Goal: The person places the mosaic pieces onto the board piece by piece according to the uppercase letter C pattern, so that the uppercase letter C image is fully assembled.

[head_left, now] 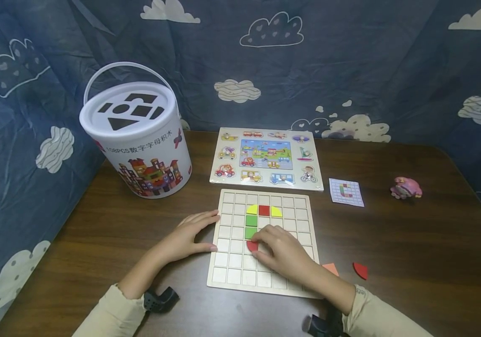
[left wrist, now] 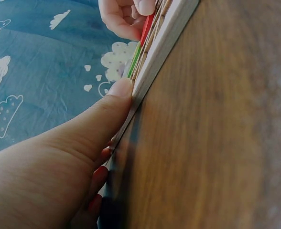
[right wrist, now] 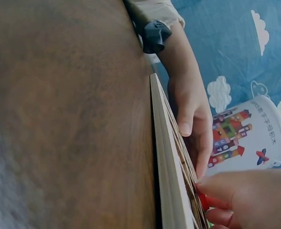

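A pale wooden grid board (head_left: 229,273) lies flat on the table. My left hand (head_left: 187,238) rests on its left edge, with the thumb and fingertips touching the rim and the fingers fairly straight. With thumb and fingers, my right hand (head_left: 284,252) pinches a red quarter-circle tile (head_left: 251,246) in the cell below two green square tiles (head_left: 251,220). The right wrist view also shows this red tile (right wrist: 203,202) at the fingertips. Along the upper row sit a yellow quarter-circle tile (head_left: 252,209), a red square tile (head_left: 264,210) and another yellow quarter-circle tile (head_left: 276,212).
Right of the board lie an orange tile (head_left: 331,268), partly hidden by my forearm, a loose red quarter-circle tile (head_left: 360,270), a pattern card (head_left: 346,192) and a pink toy (head_left: 406,188). Behind it are a vehicle puzzle (head_left: 266,159) and, further left, a white lidded bucket (head_left: 139,145).
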